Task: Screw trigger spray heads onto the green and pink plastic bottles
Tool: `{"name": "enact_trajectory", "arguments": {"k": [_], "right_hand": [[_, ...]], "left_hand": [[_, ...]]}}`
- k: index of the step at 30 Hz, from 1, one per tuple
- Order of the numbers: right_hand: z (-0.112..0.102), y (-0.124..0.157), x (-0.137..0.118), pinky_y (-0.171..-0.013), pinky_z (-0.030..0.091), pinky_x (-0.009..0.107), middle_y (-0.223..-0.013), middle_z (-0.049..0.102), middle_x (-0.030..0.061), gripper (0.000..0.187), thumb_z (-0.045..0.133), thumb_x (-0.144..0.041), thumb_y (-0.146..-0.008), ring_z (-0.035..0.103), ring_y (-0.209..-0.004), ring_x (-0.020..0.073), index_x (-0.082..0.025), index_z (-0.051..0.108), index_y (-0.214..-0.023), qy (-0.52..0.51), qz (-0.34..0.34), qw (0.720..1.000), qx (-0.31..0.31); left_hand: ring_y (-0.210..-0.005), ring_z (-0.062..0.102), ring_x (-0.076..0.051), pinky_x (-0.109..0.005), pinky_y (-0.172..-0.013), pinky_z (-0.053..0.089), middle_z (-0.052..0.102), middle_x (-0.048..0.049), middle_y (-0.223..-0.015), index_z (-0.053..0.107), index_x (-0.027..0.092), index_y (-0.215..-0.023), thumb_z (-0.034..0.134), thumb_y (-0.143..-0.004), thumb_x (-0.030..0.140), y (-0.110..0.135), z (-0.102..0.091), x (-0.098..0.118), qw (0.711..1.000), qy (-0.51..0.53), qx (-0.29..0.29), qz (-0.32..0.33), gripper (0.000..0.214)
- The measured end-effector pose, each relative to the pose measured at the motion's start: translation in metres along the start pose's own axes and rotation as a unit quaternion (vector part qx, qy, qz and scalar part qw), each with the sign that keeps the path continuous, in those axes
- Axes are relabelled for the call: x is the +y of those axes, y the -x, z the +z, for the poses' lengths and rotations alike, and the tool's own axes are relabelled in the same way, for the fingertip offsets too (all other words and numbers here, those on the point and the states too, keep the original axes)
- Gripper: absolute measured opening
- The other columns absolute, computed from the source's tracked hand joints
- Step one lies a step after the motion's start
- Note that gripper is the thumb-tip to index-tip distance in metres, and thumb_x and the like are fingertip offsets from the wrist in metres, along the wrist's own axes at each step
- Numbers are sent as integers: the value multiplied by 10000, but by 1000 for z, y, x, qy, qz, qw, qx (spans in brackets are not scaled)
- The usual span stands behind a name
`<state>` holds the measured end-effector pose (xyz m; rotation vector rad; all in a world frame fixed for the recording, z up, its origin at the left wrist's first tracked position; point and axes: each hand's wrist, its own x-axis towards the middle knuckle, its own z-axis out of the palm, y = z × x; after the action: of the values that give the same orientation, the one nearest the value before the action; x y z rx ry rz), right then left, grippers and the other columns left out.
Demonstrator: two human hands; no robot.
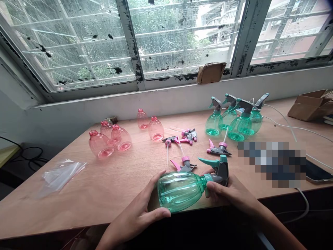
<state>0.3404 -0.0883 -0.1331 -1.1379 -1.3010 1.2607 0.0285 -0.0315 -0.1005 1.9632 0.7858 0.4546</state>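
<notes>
A clear green spray bottle (179, 189) lies on its side at the front edge of the wooden table (109, 194). My left hand (137, 213) cups its body, fingers wrapped round the base end. My right hand (231, 192) grips the neck where the grey and teal trigger head (220, 168) sits. Just behind the bottle lie several loose pink and grey trigger heads with dip tubes (186, 163).
Several empty pink bottles (109, 140) stand at the left and middle back. Several assembled green spray bottles (234, 119) stand at the back right. A clear plastic bag (61, 173) lies left. A phone (318, 172), white cables and a cardboard box (309, 106) occupy the right side.
</notes>
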Motion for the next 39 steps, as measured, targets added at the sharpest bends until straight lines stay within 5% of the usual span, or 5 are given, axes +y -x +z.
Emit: {"name": "enact_trajectory", "arguments": {"k": [16,21,28,39], "right_hand": [[0,2,-1,-568,514,282,-686,743,12,405,766,-569,-897,621,-581,173,-181,711,-999,-9,9,1000,2],[0,2,2,-552,501,281,-677,741,9,408,781,-556,-889,611,-564,167,-175,695,-1007,-13,11,1000,9],[3,1,1,-509,470,277,-622,716,3,459,804,-578,-843,583,-523,159,-163,657,-974,-25,15,999,20],[2,1,3,-516,428,264,-568,634,-40,431,796,-563,-868,561,-515,149,-166,677,-986,-18,12,1000,18]], "left_hand": [[-1594,281,-357,-552,-1323,226,293,-59,-1742,181,388,-1653,851,-885,282,-1,4,-2,1000,-16,2,-11,1024],[-1605,249,-361,-537,-1328,214,259,-48,-1756,164,387,-1660,838,-892,446,0,1,-2,1000,-15,-14,11,1024],[-1614,232,-337,-525,-1333,196,250,-20,-1762,179,378,-1669,581,-1024,598,1,0,-5,1000,-7,-6,-5,792],[-1585,302,-360,-524,-1321,231,289,-52,-1745,159,378,-1662,849,-878,334,-1,3,1,999,-26,7,-22,1046]]}}
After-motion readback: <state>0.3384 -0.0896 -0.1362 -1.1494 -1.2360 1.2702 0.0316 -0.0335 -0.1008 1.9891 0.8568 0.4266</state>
